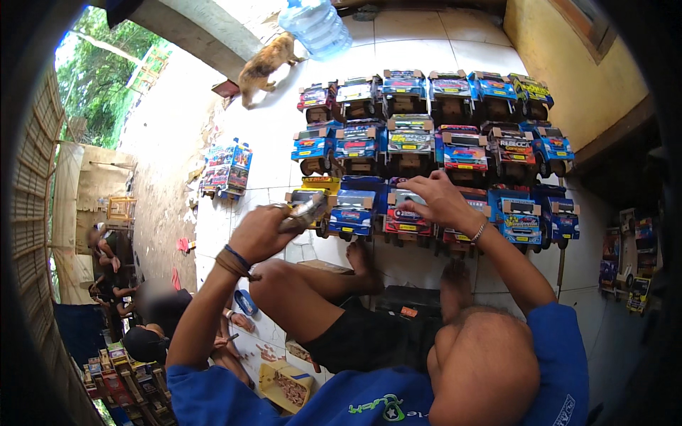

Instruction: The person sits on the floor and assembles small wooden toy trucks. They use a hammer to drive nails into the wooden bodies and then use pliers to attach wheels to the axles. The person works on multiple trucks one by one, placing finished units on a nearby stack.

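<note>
My left hand [261, 233] is closed around a shiny, greyish rounded object [307, 213], which is too unclear to name. It is held beside the left end of the nearest row of toy trucks, close to a yellow toy truck [321, 186]. My right hand [444, 202] has its thumb and fingers apart and holds nothing. It reaches over the same row, above a red toy truck [406, 226]; whether it touches the truck is unclear. A blue toy truck [353, 213] stands between my hands. The trucks are boxy, brightly printed and stand in three rows.
A cat [266, 67] walks near a large water bottle [317, 30] at the back. A stack of printed toy pieces [227, 169] stands left. Co-workers sit at lower left beside a yellow tray [302, 376] of small brown pieces. More toy trucks [625, 259] are at far right.
</note>
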Motion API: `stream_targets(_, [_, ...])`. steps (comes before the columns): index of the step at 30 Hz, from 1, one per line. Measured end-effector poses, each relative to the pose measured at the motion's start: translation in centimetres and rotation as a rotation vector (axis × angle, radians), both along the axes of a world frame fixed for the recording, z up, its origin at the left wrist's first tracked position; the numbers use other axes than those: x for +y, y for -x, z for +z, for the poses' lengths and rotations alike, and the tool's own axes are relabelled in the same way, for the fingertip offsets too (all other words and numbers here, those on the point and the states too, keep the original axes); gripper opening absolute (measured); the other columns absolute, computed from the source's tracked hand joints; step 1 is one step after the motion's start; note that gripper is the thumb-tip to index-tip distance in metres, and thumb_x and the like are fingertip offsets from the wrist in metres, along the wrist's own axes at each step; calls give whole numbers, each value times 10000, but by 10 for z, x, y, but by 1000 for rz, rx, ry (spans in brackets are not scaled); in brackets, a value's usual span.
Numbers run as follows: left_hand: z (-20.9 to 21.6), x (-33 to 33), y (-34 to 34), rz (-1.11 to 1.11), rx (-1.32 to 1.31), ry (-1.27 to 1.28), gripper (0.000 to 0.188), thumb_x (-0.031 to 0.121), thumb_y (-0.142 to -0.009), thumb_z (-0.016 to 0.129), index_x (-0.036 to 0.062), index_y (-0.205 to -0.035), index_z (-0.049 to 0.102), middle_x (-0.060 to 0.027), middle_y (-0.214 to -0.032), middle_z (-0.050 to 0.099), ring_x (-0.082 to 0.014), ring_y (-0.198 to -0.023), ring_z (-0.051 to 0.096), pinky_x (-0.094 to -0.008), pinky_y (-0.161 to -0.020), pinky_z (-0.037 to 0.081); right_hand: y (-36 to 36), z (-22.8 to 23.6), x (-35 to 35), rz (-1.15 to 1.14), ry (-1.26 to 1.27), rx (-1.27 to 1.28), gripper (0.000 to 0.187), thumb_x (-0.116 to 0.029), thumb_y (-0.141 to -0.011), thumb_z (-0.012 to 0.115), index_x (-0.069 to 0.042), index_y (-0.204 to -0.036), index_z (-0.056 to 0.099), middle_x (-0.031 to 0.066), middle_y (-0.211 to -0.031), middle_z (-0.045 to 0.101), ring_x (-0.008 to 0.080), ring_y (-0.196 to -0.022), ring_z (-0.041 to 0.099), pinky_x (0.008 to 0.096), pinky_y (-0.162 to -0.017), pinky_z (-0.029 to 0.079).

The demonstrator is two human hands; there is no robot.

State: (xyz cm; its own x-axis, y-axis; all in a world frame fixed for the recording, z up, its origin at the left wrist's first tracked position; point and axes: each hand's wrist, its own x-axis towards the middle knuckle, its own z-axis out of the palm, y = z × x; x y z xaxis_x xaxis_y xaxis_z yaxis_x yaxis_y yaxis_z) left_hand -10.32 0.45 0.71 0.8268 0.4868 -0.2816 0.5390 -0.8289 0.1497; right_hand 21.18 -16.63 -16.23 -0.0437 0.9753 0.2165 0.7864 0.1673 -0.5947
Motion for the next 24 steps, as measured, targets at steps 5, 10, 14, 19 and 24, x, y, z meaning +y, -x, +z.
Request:
stream_targets(5, [-36,-52,-61,-41,58,163,381,379,-880,670,20,-1003,647,-219,-890,689,-403,-859,666,-510,-762,517,12,0,-22,-22,-50,-110,925,-673,-743,707,-28,-1379,521,133,-1315,591,276,-1111,602,451,-1020,344])
stream_targets(10, [-72,-73,-98,-121,23,170,384,358,-880,665,4,-1028,645,-235,-866,686,-419,-834,665,-510,-737,518,6,-3,-33,-42,25,-141,1037,-698,-711,714,14,-1419,452,170,-1360,523,307,-1203,558,535,-1088,286])
stream_targets(14, [-84,-82,-121,-120,63,190,396,362,-877,670,-6,-1020,652,-251,-860,679,-423,-853,659,-513,-752,511,-12,-2,-59,-123,54,-140,1000,-673,-699,733,10,-1390,494,158,-1347,535,345,-1197,537,521,-1090,284])
stream_targets(19, [-88,-96,-148,-117,66,250,400,368,-876,674,-5,-1020,667,-251,-852,679,-419,-837,655,-517,-743,502,-41,2,-104,-232,39,-115,957,-640,-731,726,-1,-1403,490,143,-1350,537,317,-1209,538,514,-1089,280])
stream_targets(24, [-95,-104,-173,-285,79,133,408,412,-885,660,29,-1021,687,-201,-901,705,-371,-870,674,-494,-716,510,-55,3,-131,-243,76,-152,1025,-661,-686,746,-32,-1441,455,140,-1380,526,279,-1240,539,517,-1109,242])
